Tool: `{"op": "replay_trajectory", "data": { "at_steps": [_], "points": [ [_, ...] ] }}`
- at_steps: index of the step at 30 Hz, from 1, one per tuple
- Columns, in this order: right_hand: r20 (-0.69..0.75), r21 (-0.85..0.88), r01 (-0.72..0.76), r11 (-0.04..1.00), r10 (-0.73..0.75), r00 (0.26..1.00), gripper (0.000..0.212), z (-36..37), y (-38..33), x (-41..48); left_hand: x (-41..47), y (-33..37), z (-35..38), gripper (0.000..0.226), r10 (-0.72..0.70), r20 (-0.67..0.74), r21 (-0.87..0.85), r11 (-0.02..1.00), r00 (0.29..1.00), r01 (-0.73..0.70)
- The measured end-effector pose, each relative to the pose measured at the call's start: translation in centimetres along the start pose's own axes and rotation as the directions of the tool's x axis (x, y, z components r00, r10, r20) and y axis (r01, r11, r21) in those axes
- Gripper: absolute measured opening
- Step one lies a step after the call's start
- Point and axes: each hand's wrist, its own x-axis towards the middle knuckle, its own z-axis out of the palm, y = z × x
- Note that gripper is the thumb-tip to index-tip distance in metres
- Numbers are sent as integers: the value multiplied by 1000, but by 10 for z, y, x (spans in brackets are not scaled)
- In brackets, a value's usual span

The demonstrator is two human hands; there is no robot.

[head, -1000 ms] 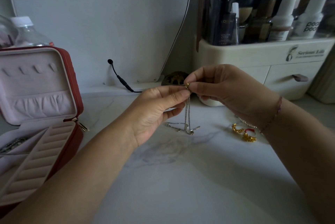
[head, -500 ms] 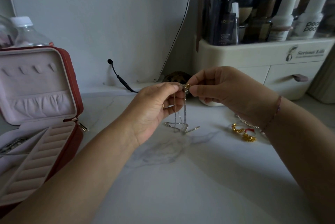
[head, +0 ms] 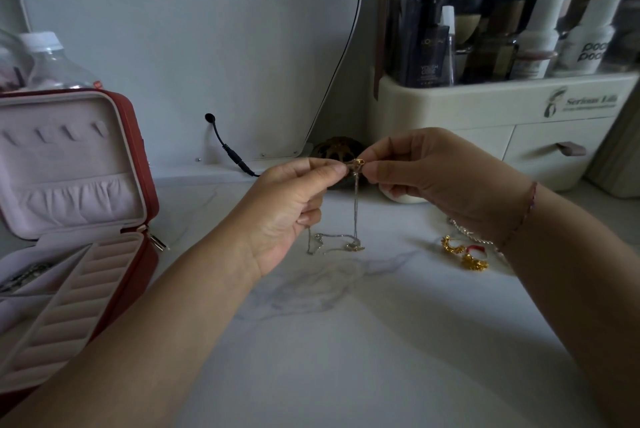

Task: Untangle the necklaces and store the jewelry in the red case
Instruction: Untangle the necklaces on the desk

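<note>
A thin silver necklace chain (head: pixel 355 213) hangs from a small gold piece (head: pixel 357 164) held above the marble table. My left hand (head: pixel 291 209) pinches it from the left and my right hand (head: pixel 433 174) pinches it from the right, fingertips almost meeting. The chain's lower end lies in a loose tangle (head: pixel 336 243) on the table. The red case (head: pixel 138 164) stands open at the left, pink lined, with a ring-roll tray (head: pixel 69 303) and a dark chain (head: pixel 24 277) in one compartment.
Gold earrings and a red-and-white piece (head: pixel 465 254) lie on the table under my right wrist, next to another silver chain (head: pixel 464 231). A cream cosmetics organiser (head: pixel 502 116) with drawers stands back right. A mirror base, a black cable (head: pixel 225 147) and a plastic bottle (head: pixel 48 60) are behind.
Both hands have stayed close together at the gold piece, rising slightly. The chain's lower end has spread out a little wider on the table.
</note>
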Motion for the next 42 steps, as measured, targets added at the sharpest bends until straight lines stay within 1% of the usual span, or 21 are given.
{"op": "replay_trajectory", "data": {
  "at_steps": [3,7,10,14,16,17,20,22,25,28,29,33,38,42],
  "points": [
    [3,-8,12,1000,-12,1000,6,1,0,0,0,-1,-1,2,10,17,26,1000,1000,-10],
    [-3,5,29,1000,-29,1000,6,1,0,1,0,0,-3,16,8,25,60,998,1000,-9],
    [-1,19,30,999,-30,1000,5,2,1,2,0,0,-3,18,2,25,80,997,1000,-4],
    [26,23,35,999,-35,999,7,3,3,2,0,0,-3,12,10,0,61,998,1000,-10],
    [31,40,33,999,-34,999,8,3,4,3,-2,0,0,6,10,2,47,999,1000,-10],
    [34,50,33,998,-34,999,8,4,4,3,-2,0,1,9,8,10,39,999,1000,-8],
    [46,60,32,998,-35,998,8,4,5,3,-1,-2,3,45,-14,41,21,1000,999,13],
    [58,59,28,998,-32,998,10,4,4,3,-1,-1,4,52,-29,62,-11,999,998,30],
    [76,41,15,999,-18,997,21,5,5,2,-1,-2,4,46,-43,61,-54,997,997,46],
    [89,37,6,999,-9,996,23,6,4,1,-1,-2,5,19,-59,67,-85,994,996,64],
    [92,42,0,999,-4,996,24,5,4,1,-1,-2,6,16,-63,73,-92,993,995,70],
    [96,37,-17,999,14,995,16,3,4,1,-1,-6,8,24,-73,82,-117,990,994,83],
    [99,17,-34,999,32,995,12,2,5,2,-1,-8,11,23,-46,98,-159,985,994,61],
    [130,119,-64,991,49,990,12,0,4,1,-1,-7,8,17,-3,137,-198,980,990,31]
  ]
}}
